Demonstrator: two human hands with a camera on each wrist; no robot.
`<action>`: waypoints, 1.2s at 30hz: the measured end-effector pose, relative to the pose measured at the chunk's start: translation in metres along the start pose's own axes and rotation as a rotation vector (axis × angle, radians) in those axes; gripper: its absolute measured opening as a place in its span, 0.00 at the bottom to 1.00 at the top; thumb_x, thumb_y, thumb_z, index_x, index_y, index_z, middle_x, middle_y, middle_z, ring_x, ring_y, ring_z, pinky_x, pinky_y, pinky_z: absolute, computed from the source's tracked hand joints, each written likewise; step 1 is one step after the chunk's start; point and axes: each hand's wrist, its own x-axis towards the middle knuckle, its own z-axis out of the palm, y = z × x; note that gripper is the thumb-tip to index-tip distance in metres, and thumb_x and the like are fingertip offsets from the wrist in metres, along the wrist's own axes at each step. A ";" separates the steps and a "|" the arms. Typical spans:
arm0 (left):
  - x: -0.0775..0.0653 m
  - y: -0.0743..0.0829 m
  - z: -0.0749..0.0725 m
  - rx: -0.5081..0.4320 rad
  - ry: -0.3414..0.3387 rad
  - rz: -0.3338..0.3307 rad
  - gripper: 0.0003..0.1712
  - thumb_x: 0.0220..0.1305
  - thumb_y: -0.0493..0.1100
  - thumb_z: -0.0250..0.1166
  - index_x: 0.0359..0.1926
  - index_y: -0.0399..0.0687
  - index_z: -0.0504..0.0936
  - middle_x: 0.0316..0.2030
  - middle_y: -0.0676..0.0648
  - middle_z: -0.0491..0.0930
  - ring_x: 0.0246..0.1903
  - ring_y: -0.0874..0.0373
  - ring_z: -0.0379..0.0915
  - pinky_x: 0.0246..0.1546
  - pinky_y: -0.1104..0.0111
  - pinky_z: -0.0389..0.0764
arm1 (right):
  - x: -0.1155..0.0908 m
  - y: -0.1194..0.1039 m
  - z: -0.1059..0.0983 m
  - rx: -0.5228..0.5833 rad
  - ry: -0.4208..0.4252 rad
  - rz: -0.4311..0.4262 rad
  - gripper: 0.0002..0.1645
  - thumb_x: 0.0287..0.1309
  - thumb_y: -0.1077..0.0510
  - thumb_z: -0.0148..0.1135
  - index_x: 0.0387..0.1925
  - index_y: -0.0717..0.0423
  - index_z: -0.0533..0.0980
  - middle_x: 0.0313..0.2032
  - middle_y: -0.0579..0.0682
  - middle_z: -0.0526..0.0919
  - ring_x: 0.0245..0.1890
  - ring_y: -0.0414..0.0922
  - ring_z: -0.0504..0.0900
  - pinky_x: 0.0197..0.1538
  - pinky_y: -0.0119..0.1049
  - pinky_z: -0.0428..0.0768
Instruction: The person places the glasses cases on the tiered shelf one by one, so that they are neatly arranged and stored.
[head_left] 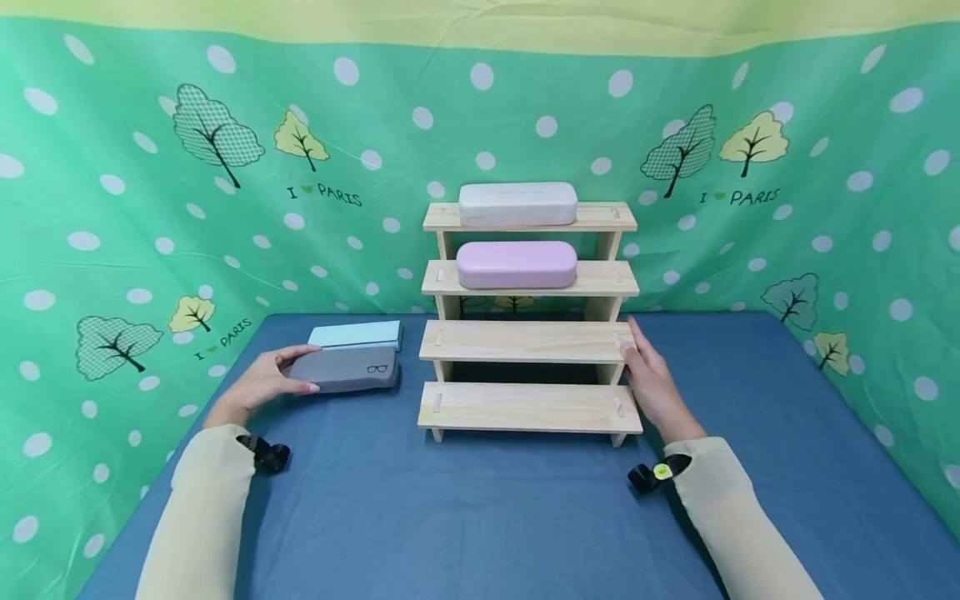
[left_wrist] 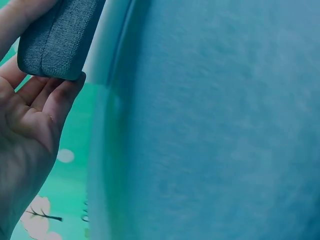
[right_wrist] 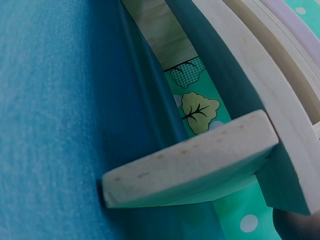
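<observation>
At the left of the table, my left hand (head_left: pixel 262 379) grips the end of a grey fabric glasses case (head_left: pixel 345 369) with a small glasses print. Its thumb lies along the near side and the fingers along the far side; the left wrist view shows the woven end of the case (left_wrist: pixel 65 45) between them. A four-step wooden display rack (head_left: pixel 525 408) stands in the middle. My right hand (head_left: pixel 656 387) holds the right end of its second step from the bottom, thumb on the board's edge. Only a fingertip (right_wrist: pixel 295 225) shows in the right wrist view.
A light blue flat case (head_left: pixel 356 334) lies just behind the grey one. On the rack's top step sits a white case (head_left: pixel 517 204), and a lilac case (head_left: pixel 517 264) is on the step below. Green dotted cloth (head_left: pixel 480 117) hangs behind the blue table (head_left: pixel 450 517).
</observation>
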 end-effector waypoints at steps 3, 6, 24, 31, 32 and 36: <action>-0.002 0.010 -0.003 0.006 0.003 0.018 0.44 0.47 0.48 0.75 0.66 0.46 0.67 0.56 0.37 0.69 0.45 0.53 0.68 0.42 0.72 0.71 | 0.000 0.000 0.000 0.001 0.001 -0.005 0.36 0.72 0.46 0.37 0.73 0.37 0.36 0.74 0.48 0.35 0.72 0.49 0.38 0.69 0.52 0.46; -0.004 0.019 -0.008 0.046 0.009 0.039 0.44 0.48 0.48 0.75 0.66 0.46 0.67 0.57 0.36 0.68 0.47 0.51 0.67 0.42 0.72 0.71 | 0.000 0.000 0.000 -0.009 0.004 -0.007 0.35 0.72 0.45 0.37 0.73 0.36 0.36 0.74 0.47 0.35 0.72 0.49 0.38 0.69 0.52 0.46; -0.015 0.081 -0.029 0.094 0.021 0.192 0.36 0.48 0.45 0.75 0.60 0.47 0.74 0.52 0.42 0.71 0.39 0.57 0.72 0.36 0.71 0.76 | -0.001 0.001 -0.001 -0.002 0.007 -0.019 0.36 0.72 0.46 0.37 0.73 0.37 0.35 0.74 0.48 0.35 0.72 0.50 0.38 0.68 0.54 0.46; -0.020 0.106 -0.026 0.068 0.054 0.190 0.36 0.45 0.43 0.77 0.59 0.51 0.76 0.50 0.46 0.74 0.40 0.58 0.72 0.37 0.71 0.76 | 0.001 0.005 0.000 0.026 0.002 -0.034 0.37 0.72 0.45 0.38 0.74 0.40 0.35 0.74 0.52 0.35 0.72 0.51 0.39 0.68 0.53 0.46; -0.021 0.110 -0.025 0.063 0.063 0.183 0.36 0.45 0.43 0.77 0.58 0.52 0.76 0.50 0.47 0.74 0.40 0.58 0.72 0.37 0.71 0.76 | 0.001 0.005 0.000 0.037 0.000 -0.038 0.37 0.72 0.45 0.38 0.74 0.41 0.36 0.74 0.52 0.35 0.72 0.51 0.39 0.68 0.53 0.46; -0.023 0.126 -0.020 0.075 0.076 0.200 0.37 0.44 0.44 0.77 0.58 0.50 0.76 0.53 0.46 0.74 0.42 0.58 0.72 0.38 0.73 0.75 | 0.002 0.005 0.002 0.047 0.004 -0.040 0.37 0.72 0.46 0.38 0.74 0.42 0.36 0.74 0.53 0.36 0.72 0.51 0.39 0.68 0.53 0.46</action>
